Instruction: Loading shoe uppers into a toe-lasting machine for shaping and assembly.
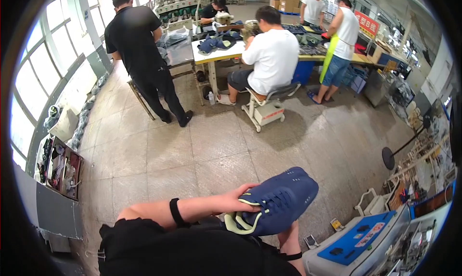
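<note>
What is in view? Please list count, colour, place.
Lime-lined lace-up shoe: 1, navy, lower centre
People: at least 5, black or white tops, upper area
Rectangular worktable: 1, white, yellow edge, upper centre
Shoe pieces: several, navy, on worktable
Boxy wheeled stool: 1, pale grey, upper centre
Rectangular sign: 1, red, upper right
Round-based pole: 1, black, right
Boxy machine: 1, pale, blue panel, lower right
Tiled floor: 1, grey-brown, centre
Left grip: 1, bare, on shoe collar
Right grip: 1, bare, mostly hidden by shoe

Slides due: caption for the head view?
The left hand grips a navy lace-up shoe above a tiled floor; co-workers at worktables beyond.
</note>
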